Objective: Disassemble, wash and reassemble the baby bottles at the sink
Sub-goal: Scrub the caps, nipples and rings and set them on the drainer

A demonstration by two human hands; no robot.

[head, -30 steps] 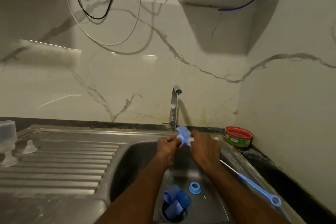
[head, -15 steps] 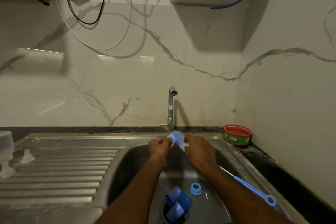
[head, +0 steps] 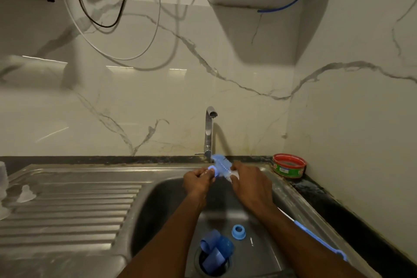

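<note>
Pinching a small blue ring [head: 213, 170], left hand [head: 197, 179] meets brush [head: 222, 165] gripped by right hand [head: 250, 184]; washing midway; collar [head: 238, 231] and caps [head: 216, 253] wait in sink [head: 158, 198]; reassembly not begun.

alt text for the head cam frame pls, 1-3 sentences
Over a steel sink, the left hand holds a small blue ring while the right hand holds a blue brush against it, below the tap. More blue bottle parts lie at the drain, and a clear teat stands on the drainboard.
</note>
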